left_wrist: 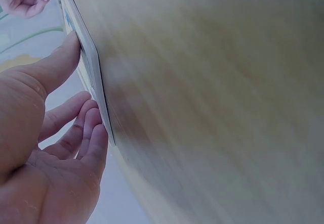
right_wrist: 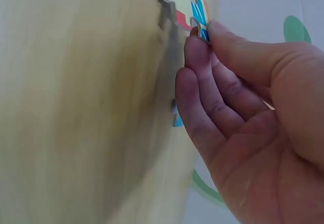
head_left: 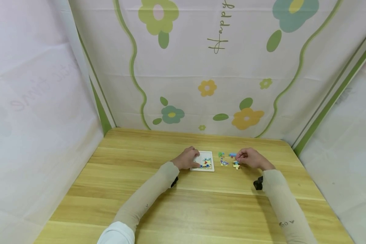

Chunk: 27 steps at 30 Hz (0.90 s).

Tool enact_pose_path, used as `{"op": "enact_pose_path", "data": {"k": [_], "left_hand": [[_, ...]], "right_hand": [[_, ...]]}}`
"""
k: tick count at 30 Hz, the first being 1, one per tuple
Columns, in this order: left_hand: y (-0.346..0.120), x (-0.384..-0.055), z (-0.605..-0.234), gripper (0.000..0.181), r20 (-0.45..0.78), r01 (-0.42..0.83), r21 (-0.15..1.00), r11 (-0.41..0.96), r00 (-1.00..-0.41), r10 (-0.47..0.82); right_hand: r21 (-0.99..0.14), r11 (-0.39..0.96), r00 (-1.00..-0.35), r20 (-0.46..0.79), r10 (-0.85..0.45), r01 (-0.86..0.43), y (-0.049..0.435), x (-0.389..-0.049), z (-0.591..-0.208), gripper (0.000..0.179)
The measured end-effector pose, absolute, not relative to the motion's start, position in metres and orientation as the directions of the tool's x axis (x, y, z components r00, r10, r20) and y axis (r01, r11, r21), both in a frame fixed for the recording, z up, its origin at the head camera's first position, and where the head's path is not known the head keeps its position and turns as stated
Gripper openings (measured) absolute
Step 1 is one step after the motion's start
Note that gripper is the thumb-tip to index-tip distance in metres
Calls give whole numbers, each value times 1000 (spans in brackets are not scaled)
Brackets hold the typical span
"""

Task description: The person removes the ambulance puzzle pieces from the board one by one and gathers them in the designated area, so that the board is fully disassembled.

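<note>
A small white puzzle board (head_left: 213, 166) lies on the table, its picture partly filled with colourful pieces. My left hand (head_left: 187, 158) rests on the board's left part, thumb and fingers spread apart and touching it. In the left wrist view the thumb lies on the board (left_wrist: 92, 57) and the fingertips touch near its edge. To the right, my right hand (head_left: 252, 158) pinches a cream, red and blue jigsaw piece (right_wrist: 199, 12) between thumb and index finger. Loose jigsaw pieces lie between board and right hand: a green one (head_left: 221, 154), a blue one (head_left: 232, 155) and a purple-and-yellow one (head_left: 224, 163).
The wooden table (head_left: 183, 210) stretches toward me and to both sides. Behind it hangs a white curtain (head_left: 177, 64) with printed flowers, and white cloth walls (head_left: 33, 135) stand at left and right.
</note>
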State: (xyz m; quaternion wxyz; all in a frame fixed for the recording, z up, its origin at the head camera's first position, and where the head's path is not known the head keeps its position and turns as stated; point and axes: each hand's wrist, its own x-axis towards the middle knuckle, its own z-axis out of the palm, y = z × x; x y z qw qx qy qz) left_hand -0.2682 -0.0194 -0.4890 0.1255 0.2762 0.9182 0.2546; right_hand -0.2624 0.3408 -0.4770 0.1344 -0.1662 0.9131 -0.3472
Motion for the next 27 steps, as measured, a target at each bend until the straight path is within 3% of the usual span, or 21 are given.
{"op": "enact_pose_path", "data": {"k": [12,22,27], "left_hand": [[-19,-272,-492,55,-85,459,524,718,-810,580],[-20,-272,-493,55,-87,457,522,720,-812,578],[-21,-272,-492,55,-83,465,517,719,-808,583]], "right_hand": [[-630,765,-950,-137,-279,-134,328,-260,-485,14],[-591,799,-946,-185,-266,-109,321,-266,-476,14],[-592,791,-935,-171,-312,-156,310,-271,-469,14]]}}
